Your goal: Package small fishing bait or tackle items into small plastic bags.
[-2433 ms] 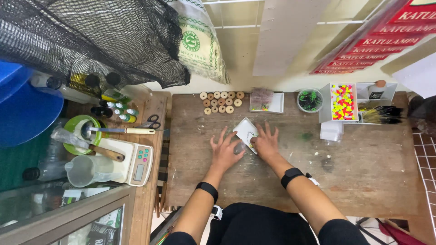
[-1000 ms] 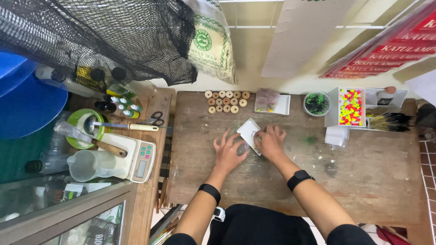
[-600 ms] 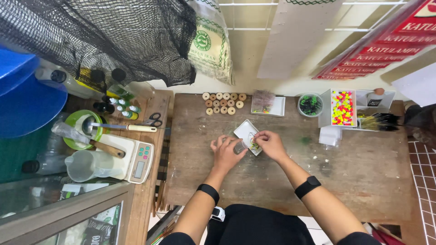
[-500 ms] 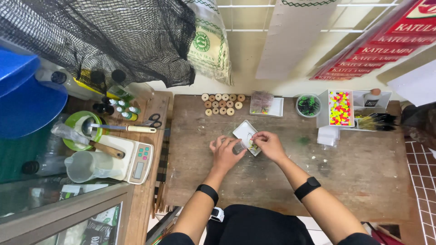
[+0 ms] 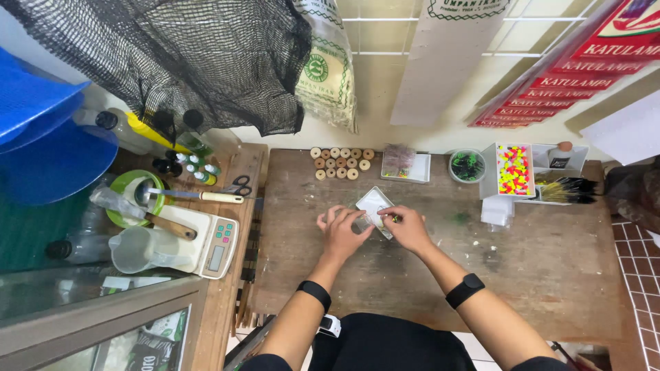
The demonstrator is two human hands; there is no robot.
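A small clear plastic packet (image 5: pixel 375 206) with a white card inside lies on the worn wooden table (image 5: pixel 550 275), just in front of me. My left hand (image 5: pixel 342 233) rests at the packet's near left edge, thumb and fingers pinching its lower corner. My right hand (image 5: pixel 405 227) sits at its right side, fingertips closed on the packet's lower edge beside a tiny yellow-green bit. Both hands meet over the packet's near end. What the packet holds is too small to tell.
At the table's back edge: wooden spools (image 5: pixel 340 163), a small tray (image 5: pixel 402 165), a round tub of dark bits (image 5: pixel 467 166), a box of neon beads (image 5: pixel 514 170), brushes (image 5: pixel 564 190). Left: a scale (image 5: pixel 206 240), jug (image 5: pixel 134 251), scissors (image 5: pixel 237 184), bottles, black netting.
My hands have drawn together from lying flat beside the packet to pinching its near end. The view has shifted slightly.
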